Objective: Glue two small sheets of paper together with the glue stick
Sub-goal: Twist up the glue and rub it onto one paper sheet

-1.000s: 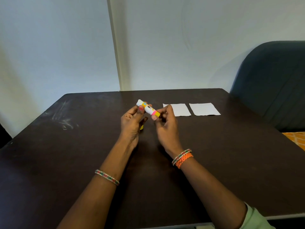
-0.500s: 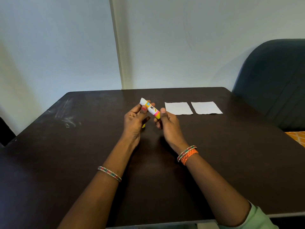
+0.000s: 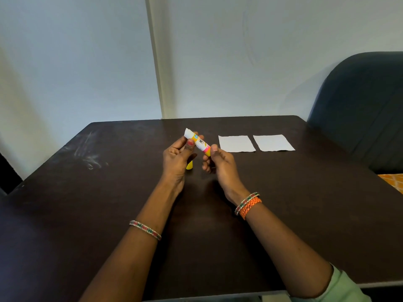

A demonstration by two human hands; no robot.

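I find the light, rigid white-and-yellow plastic glue stick (image 3: 198,142) pinched by left hand (image 3: 177,155) mid-barrel, right hand (image 3: 220,161) at its base.

A dark brown table (image 3: 305,203) fills the lower part of the view, its far edge set against the wall. Pale chalky scuff marks (image 3: 89,153) show on its far left area. The wall (image 3: 218,51) behind is plain and light-coloured, with a cream vertical strip (image 3: 156,62) running down to the table edge. A dark blue-grey upholstered chair (image 3: 359,105) stands at the right, close beside the table's far right corner. Below it, at the right border, lies a patch of orange patterned material (image 3: 392,182), possibly fabric; too little shows to tell. A dark shape (image 3: 8,171) sits at the left border beyond the table edge.
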